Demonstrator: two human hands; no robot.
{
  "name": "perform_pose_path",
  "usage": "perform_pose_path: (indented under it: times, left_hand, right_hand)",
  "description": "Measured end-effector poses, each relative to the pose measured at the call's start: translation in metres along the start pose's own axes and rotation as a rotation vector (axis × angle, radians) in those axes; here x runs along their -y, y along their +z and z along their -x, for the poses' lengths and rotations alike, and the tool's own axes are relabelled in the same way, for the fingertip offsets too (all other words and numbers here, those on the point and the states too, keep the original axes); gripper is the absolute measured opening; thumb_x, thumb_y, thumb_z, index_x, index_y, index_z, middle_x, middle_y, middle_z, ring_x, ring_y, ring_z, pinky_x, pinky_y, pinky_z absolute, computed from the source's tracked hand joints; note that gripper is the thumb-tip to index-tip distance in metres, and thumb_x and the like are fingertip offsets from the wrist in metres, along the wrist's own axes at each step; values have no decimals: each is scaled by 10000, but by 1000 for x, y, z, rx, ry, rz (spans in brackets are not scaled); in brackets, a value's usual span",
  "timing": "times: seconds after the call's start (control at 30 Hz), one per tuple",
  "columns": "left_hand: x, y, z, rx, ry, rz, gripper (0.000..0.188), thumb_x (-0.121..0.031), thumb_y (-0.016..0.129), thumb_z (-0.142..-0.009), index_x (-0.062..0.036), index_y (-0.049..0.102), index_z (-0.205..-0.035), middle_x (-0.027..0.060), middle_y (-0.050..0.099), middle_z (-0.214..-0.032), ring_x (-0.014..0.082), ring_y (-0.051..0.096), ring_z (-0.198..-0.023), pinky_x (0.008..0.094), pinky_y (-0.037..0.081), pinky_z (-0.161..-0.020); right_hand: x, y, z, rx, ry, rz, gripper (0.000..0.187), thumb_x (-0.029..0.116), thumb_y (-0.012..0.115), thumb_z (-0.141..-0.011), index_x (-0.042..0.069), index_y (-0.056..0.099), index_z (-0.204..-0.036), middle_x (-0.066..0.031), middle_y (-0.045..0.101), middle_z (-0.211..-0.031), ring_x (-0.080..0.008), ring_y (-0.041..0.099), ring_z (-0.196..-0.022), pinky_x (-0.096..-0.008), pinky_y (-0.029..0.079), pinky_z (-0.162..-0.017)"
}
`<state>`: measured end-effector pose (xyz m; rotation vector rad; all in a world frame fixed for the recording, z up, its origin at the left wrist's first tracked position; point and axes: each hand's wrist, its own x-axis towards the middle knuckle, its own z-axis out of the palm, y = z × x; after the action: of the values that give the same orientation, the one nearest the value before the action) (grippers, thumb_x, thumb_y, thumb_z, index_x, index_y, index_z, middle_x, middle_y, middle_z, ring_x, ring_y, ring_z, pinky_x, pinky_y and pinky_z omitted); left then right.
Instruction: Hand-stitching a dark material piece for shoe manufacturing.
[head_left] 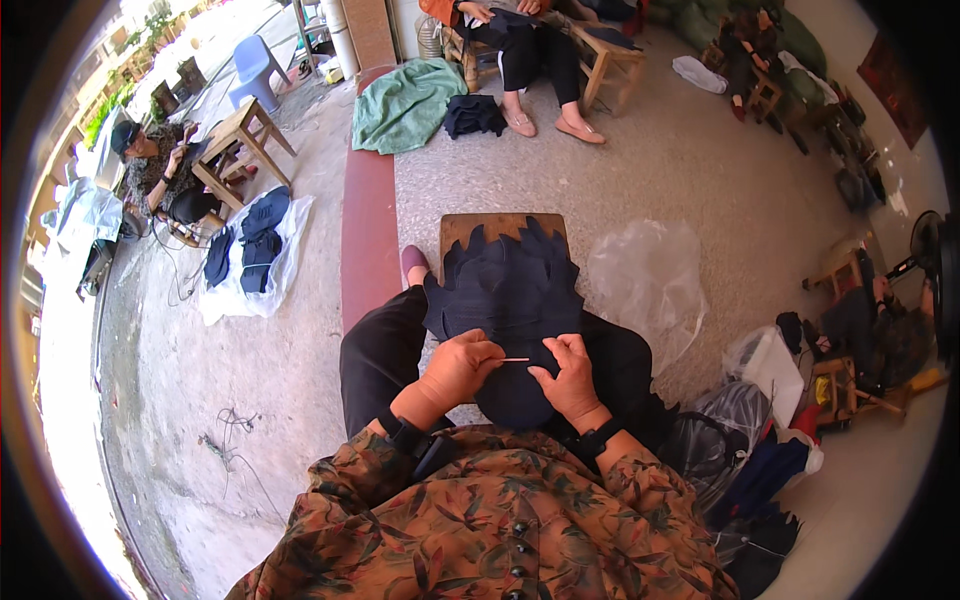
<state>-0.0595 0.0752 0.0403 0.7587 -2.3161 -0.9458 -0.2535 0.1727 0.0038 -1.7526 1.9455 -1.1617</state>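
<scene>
A stack of dark navy fabric pieces [500, 290] with pointed, jagged far edges lies fanned over a small wooden stool [470, 228] and across my lap. Just above the cloth, my left hand [458, 367] is closed, pinching a thin pale pink stick [514, 360] that points to the right. Beside the stick's free end is my right hand [568, 378], its thumb and forefinger apart with a gap between them. The rest of its fingers curl partly out of sight. Both wrists wear dark bands.
A clear plastic sheet [648, 285] lies on the floor to the right. Bagged dark cloth [740, 420] is heaped near my right side. Co-workers sit ahead and at both sides, with wooden stools [240, 140]. A green cloth [408, 105] lies ahead; navy pieces [262, 240] rest on plastic at left.
</scene>
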Motion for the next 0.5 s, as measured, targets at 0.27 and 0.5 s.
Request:
perform_pose_path:
  times: [0.27, 0.5]
  left_hand:
    - [0, 17, -7, 34, -52, -215, 52, -90, 679, -766, -75, 676, -816, 87, 571, -752, 296, 607, -705, 380, 498, -630]
    - [-10, 6, -16, -113, -35, 39, 123, -31, 720, -720, -50, 617, -785, 80, 568, -715, 271, 593, -665, 357, 477, -574]
  right_hand:
    - [-10, 4, 5, -28, -25, -124, 429, 48, 788, -668, -6, 633, -1064, -130, 513, -973, -266, 564, -861, -330, 487, -754]
    - [9, -9, -1, -27, 54, -284, 259, 62, 725, -770, -9, 652, -1007, -95, 559, -870, -185, 565, -756, -278, 475, -677]
